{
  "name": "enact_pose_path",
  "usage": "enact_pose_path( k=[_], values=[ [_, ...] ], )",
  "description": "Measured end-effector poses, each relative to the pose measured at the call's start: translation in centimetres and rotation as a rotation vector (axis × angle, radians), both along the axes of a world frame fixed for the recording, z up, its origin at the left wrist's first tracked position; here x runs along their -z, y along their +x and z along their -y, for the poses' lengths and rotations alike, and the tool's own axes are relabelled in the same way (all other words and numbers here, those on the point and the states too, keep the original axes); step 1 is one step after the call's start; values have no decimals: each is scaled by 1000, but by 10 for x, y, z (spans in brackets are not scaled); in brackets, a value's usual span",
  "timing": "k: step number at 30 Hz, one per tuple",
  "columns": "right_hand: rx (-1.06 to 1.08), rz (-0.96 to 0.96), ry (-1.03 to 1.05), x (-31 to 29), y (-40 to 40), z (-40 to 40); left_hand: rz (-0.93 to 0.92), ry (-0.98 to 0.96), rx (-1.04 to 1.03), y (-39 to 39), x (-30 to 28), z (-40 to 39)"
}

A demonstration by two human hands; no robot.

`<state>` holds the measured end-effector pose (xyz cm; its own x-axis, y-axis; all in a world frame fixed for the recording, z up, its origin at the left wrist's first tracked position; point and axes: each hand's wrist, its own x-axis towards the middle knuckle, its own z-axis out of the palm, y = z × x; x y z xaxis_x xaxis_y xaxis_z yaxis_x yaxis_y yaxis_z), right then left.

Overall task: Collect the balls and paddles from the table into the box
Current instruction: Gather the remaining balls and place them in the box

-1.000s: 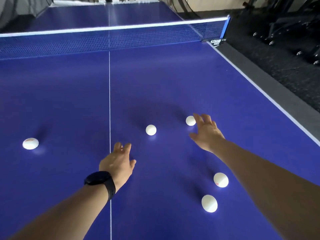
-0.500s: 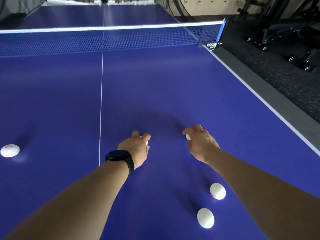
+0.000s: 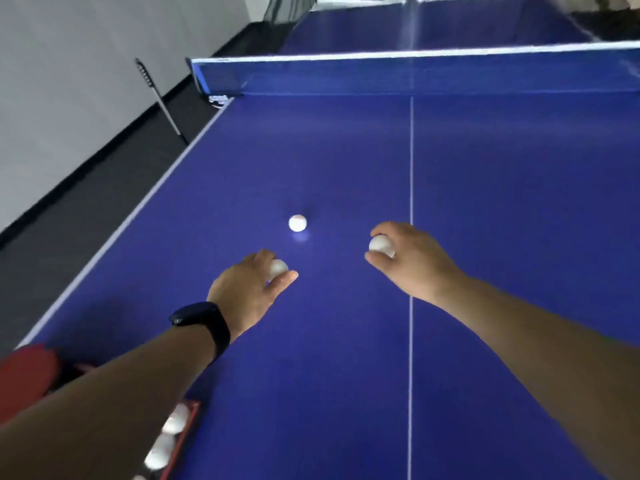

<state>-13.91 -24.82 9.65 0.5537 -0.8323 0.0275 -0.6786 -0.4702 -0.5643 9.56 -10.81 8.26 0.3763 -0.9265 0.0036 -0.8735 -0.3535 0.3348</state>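
My left hand (image 3: 247, 292) is closed around a white ball (image 3: 278, 267) just above the blue table (image 3: 485, 202). My right hand (image 3: 412, 258) grips another white ball (image 3: 380, 244) near the white centre line. A third white ball (image 3: 298, 223) with a red mark lies free on the table, just beyond both hands. At the bottom left, under my left forearm, the box (image 3: 183, 441) with a red rim holds several white balls (image 3: 166, 441). A red paddle (image 3: 26, 374) shows at the left edge beside it.
The net (image 3: 415, 72) spans the table far ahead. A long-handled tool (image 3: 161, 100) leans against the white wall on the left. Dark floor runs along the table's left edge.
Both hands have closed on a ball each and lifted them. The view has swung left, bringing the box, the red paddle and the left table edge into sight.
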Motion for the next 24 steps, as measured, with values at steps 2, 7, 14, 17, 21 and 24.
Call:
enact_pose_path(
  k=[2, 7, 14, 17, 21, 24],
  values=[
    [-143, 28, 0, -13, 59, -41, 30, 24, -112, 58, -7, -61],
    [-474, 51, 23, -12, 189, -148, 25, -30, -379, 148, -17, -200],
    [-798, -164, 4, 39, 277, -265, -62, -25, -408, 156, 30, -299],
    [-867, -277, -70, 60, 279, -275, -40, 65, -310, 146, 53, -308],
    [-958, -368, -199, 71, 280, -275, -105, 160, -252, 143, 74, -310],
    [-1013, -401, -278, 76, 279, -275, -59, 233, -239, 144, 79, -307]
  ],
)
